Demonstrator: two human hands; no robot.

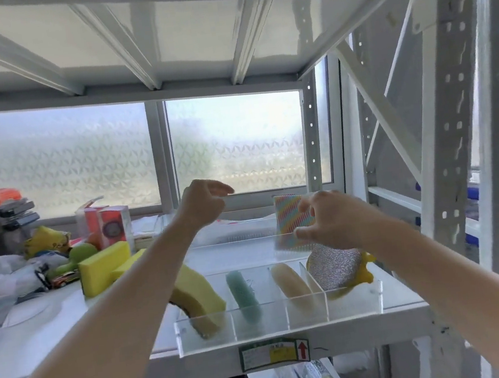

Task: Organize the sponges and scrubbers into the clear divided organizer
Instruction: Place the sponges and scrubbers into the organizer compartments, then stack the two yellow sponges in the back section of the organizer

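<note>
The clear divided organizer [258, 326] stands on the white shelf in front of me. In its compartments, from left to right, are a curved yellow sponge [199, 292], a teal scrubber [243, 295], a cream scrubber [292, 284] and a silver scrubber [333, 268] over a yellow piece. My right hand [337, 220] holds a rainbow-striped scrubber pad [289, 218] upright above the organizer's far right part. My left hand [204, 203] hovers over the far side with its fingers curled and nothing visible in them. Two yellow block sponges [103, 266] lie on the shelf to the left.
A second clear tray [231, 232] sits behind the organizer. Clutter fills the left of the shelf: an orange boxed item [111, 226], a green object [81, 251], a toy car [64, 279], plastic bags and stacked cases. The rack's uprights [450, 120] stand close on the right.
</note>
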